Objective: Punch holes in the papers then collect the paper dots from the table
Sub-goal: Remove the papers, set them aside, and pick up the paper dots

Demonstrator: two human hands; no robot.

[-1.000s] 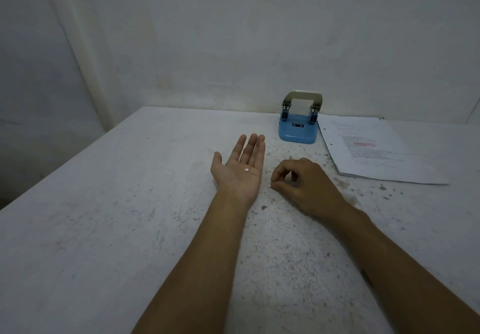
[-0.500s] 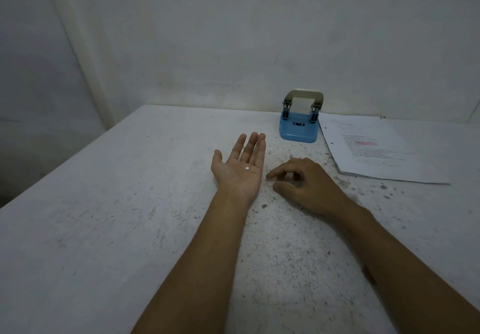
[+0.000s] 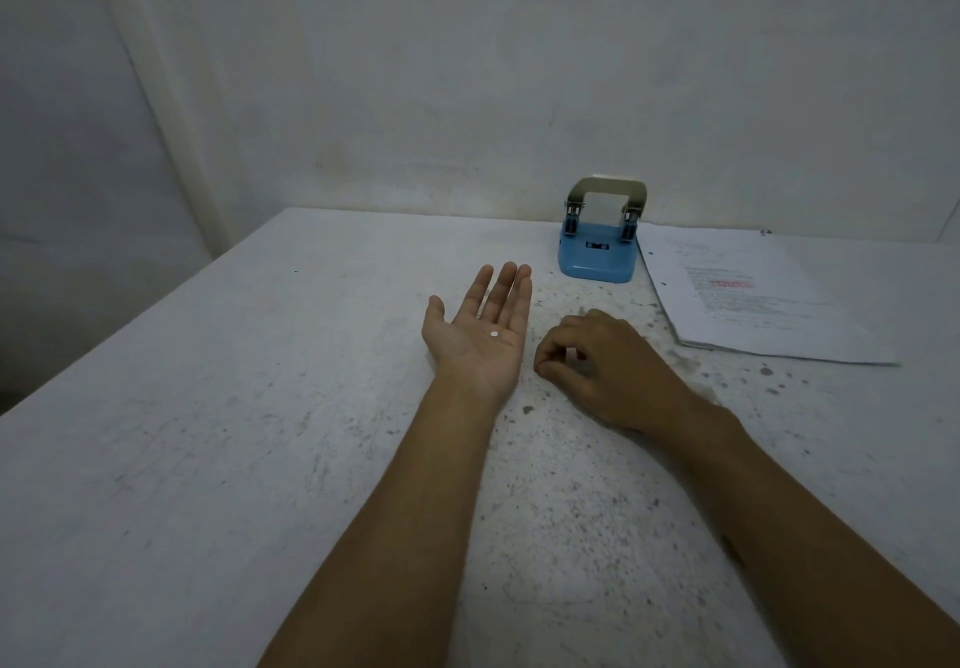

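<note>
My left hand lies palm up on the white table, fingers stretched out, with one small white paper dot resting on the palm. Just to its right, my right hand rests knuckles up on the table. Its fingers are curled and the thumb and forefinger tips are pinched together against the surface. I see no dot between them. A blue hole punch with a grey lever stands behind the hands. The punched stack of papers lies to its right.
The table is speckled with dark spots, densest around my hands and in front of the papers. A pale wall runs along the table's far edge, close behind the punch. The table's left edge slants away at the left.
My right forefinger, stretched out half a second ago, has curled back into a pinch with the thumb. My left hand and the dot on it have stayed put.
</note>
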